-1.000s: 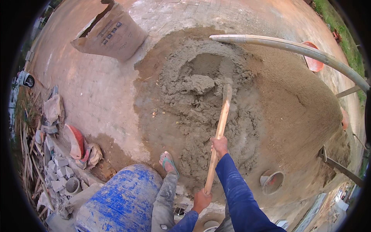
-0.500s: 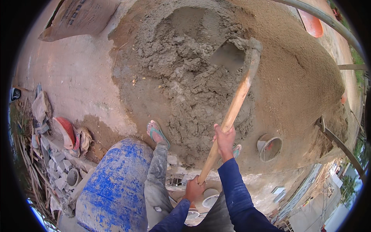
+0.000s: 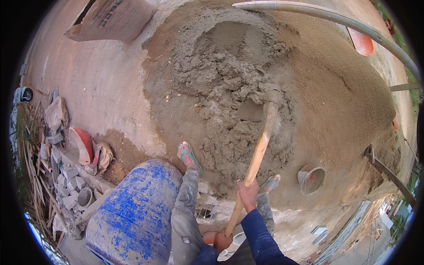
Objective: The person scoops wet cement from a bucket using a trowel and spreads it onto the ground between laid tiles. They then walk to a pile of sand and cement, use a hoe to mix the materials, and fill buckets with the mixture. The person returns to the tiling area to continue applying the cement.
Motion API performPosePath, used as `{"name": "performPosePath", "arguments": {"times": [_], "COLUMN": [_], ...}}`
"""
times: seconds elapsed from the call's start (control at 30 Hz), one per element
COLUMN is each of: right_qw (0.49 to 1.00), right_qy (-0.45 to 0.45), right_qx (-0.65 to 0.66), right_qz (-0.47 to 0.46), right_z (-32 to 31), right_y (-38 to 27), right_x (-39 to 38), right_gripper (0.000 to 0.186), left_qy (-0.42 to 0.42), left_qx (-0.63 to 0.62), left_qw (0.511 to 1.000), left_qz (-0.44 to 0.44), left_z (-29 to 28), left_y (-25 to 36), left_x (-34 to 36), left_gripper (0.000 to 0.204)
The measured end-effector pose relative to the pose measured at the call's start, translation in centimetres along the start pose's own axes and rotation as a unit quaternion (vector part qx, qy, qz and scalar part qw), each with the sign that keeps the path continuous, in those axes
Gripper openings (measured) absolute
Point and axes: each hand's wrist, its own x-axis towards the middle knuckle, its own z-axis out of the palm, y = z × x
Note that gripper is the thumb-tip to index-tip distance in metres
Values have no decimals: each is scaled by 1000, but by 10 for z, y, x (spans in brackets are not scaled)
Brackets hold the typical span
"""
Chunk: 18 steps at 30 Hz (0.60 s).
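Both of my hands grip the wooden handle of a hoe [image 3: 258, 155]. My right hand [image 3: 248, 194] is wrapped round the middle of the handle, and lower down my left hand [image 3: 222, 240] is closed round its end. The hoe's broad metal blade [image 3: 251, 110] lies in a heap of wet grey mortar [image 3: 229, 75], partly sunk and smeared with it. The mortar spreads over the ground in front of my sandalled feet [image 3: 189, 155], with a smooth hollow at its far side.
A mortar-spattered blue barrel [image 3: 132, 212] stands close by my left leg. To the right rises a sand pile [image 3: 349, 92], with a bucket [image 3: 312, 179] near its foot. A paper sack [image 3: 112, 20] sits far left; rubble [image 3: 70, 185] and a red container [image 3: 81, 145] lie left. A curved pole [image 3: 318, 9] crosses the far right.
The hoe blade has come down from above the heap into the mortar and nearer to me. Both hands have moved down with the handle, still gripping it.
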Motion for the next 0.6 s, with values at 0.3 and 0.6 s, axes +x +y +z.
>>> {"name": "performPosePath", "arguments": {"times": [0.3, 0.6], "right_qw": [957, 891], "right_qy": [-158, -43], "right_qx": [-32, -390], "right_qz": [-241, -228], "right_z": [186, 218], "right_y": [-275, -173], "right_x": [72, 173], "right_gripper": [42, 43], "left_qy": [158, 30], "left_qx": [-115, -249], "left_qw": [972, 968], "left_qz": [132, -3], "left_z": [-134, -83], "left_y": [226, 217], "left_x": [176, 161], "left_gripper": [23, 26]}}
